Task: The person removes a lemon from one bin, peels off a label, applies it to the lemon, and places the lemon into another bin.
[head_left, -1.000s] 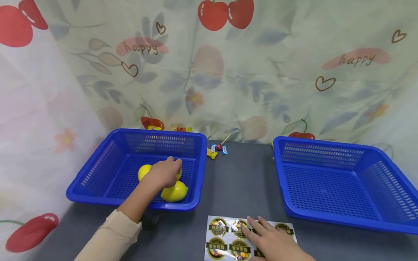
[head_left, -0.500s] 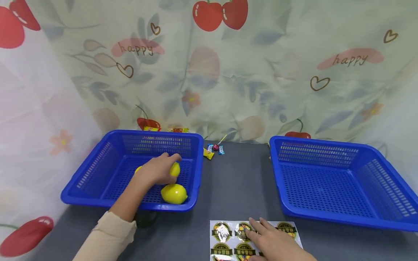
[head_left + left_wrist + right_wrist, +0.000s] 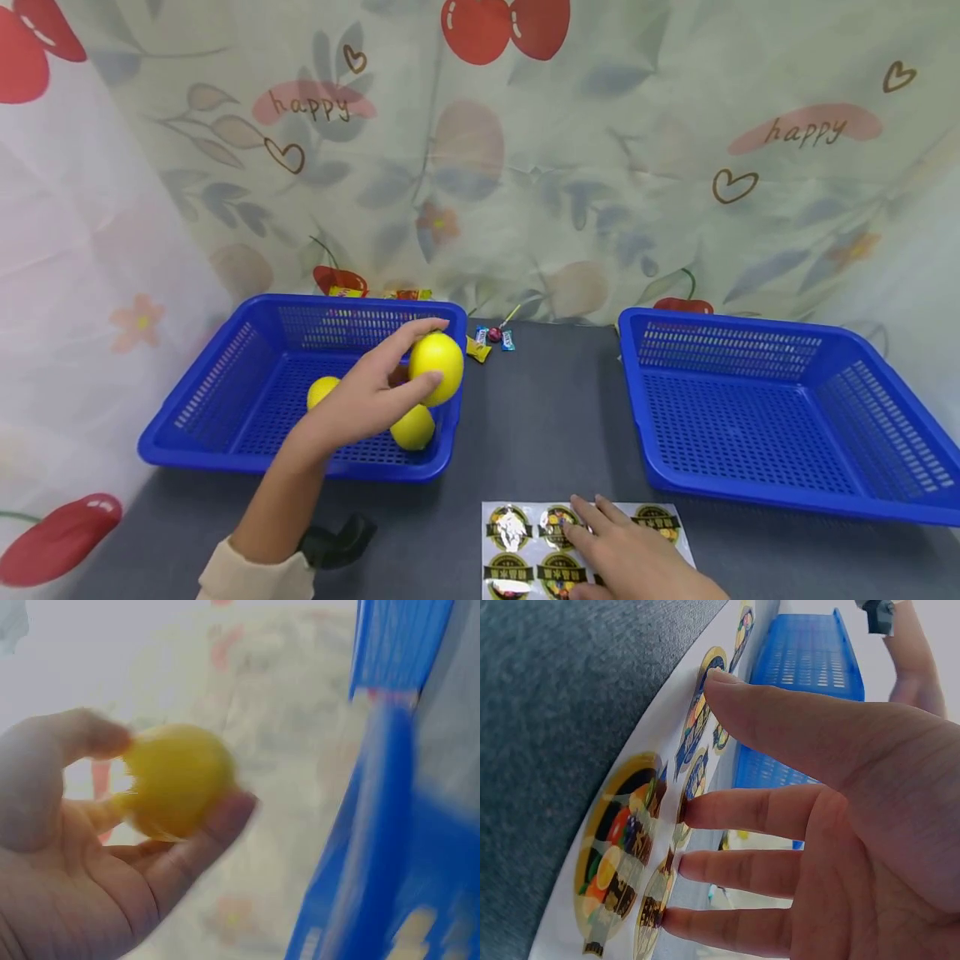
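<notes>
We pinch a yellow lemon (image 3: 437, 360) between the thumb and fingers of our left hand (image 3: 367, 396), likely so it won't drop, up over the three o'clock side of the left blue basket (image 3: 217, 463), which sits between ten and eleven o'clock from us. Our right hand (image 3: 633, 554) rests on the sticker sheet (image 3: 534, 546) with its fingers spread apart, maybe so the paper won't slide. That hand covers part of the sheet, its bottom is cut off, our left hand hides bits of two more lemons (image 3: 413, 427), and the left wrist view is blurry.
</notes>
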Motion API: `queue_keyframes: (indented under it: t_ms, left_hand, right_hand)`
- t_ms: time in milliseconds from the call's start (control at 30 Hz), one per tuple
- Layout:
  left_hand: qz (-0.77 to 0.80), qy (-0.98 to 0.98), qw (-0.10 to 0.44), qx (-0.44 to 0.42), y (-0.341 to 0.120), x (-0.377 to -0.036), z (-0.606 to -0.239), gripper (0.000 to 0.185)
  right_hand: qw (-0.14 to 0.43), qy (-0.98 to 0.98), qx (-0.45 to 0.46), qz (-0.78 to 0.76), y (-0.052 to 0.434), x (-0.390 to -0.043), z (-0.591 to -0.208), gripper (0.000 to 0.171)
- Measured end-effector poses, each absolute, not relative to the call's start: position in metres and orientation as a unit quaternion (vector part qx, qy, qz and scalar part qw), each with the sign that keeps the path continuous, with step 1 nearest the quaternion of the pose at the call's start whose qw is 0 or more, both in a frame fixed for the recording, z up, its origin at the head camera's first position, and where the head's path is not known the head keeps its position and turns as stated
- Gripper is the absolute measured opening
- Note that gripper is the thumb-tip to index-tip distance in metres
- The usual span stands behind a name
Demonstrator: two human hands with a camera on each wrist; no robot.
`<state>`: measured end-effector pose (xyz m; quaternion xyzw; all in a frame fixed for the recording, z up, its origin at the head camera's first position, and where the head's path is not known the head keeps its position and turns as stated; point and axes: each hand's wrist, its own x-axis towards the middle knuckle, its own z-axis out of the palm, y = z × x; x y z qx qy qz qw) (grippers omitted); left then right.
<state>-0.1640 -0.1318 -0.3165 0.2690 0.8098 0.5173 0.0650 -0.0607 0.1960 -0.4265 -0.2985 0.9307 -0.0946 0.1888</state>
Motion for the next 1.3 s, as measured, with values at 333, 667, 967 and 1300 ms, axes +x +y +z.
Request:
queue_keyframes:
  t_ms: [333, 667, 967, 1300]
  left_hand:
    - [0.597, 0.746, 0.118, 0.272, -0.055, -0.132, -0.341, 0.050]
    - [0.417, 0.864, 0.133, 0.248, -0.010, -0.127, -0.395, 0.058]
    - [0.340, 0.921, 0.020, 0.191, -0.008, -0.151, -0.438, 0.060]
    - [0.354, 0.917, 0.039, 0.180, -0.016, -0.158, -0.442, 0.065]
  right_hand:
    - [0.181, 0.931, -0.301, -0.099, 0.195, -0.060, -0.427, 0.067]
    - [0.150, 0.938, -0.305, -0.072, 0.190, -0.060, -0.427, 0.061]
    - [0.129, 0.938, -0.317, -0.059, 0.191, -0.059, -0.429, 0.056]
    - [0.116, 0.939, -0.320, -0.058, 0.192, -0.059, -0.427, 0.058]
